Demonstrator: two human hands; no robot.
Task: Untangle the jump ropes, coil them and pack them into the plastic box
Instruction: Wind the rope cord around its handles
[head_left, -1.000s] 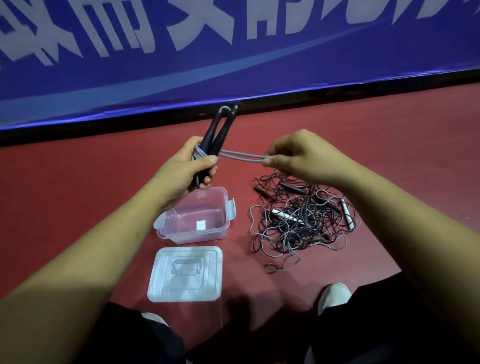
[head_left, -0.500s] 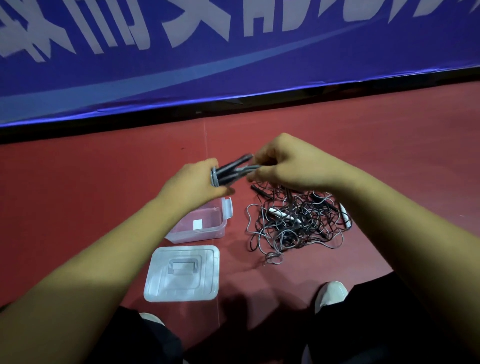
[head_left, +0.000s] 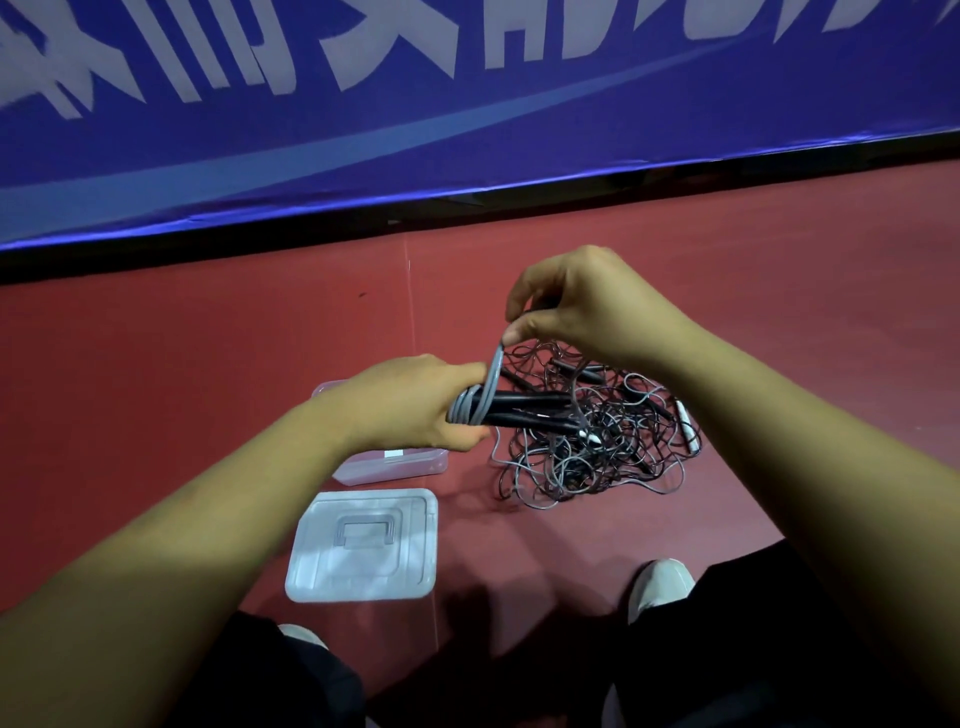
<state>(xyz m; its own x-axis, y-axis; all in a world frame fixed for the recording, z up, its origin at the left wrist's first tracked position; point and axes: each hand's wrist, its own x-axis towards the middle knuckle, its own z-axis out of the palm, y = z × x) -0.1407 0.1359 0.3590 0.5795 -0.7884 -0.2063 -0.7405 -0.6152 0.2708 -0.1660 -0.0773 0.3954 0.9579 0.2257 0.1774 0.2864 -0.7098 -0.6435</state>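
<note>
From the head camera, the left hand (head_left: 410, 410) is curled tight round a jump rope (head_left: 524, 408) held above the red floor (head_left: 208, 364), between the plastic box (head_left: 395, 462) and the tangle of ropes (head_left: 587, 452). The rope has two slim black handles laid side by side, with turns of grey cord (head_left: 475, 408) wound round them just beside the fist. Their long axis lies nearly level and the free ends point right, over the tangle. A doubled strand of the cord climbs steeply from the wraps to the right hand (head_left: 587, 306), which pinches it between thumb and forefinger above the bundle. A second ago the handles stood up and away from the person and the cord ran sideways to the right hand; they have since swung down to level, and the right hand has risen above them. The clear box sits open, its far part hidden by the left hand, and its white lid (head_left: 363, 545) lies flat just in front of it.
</note>
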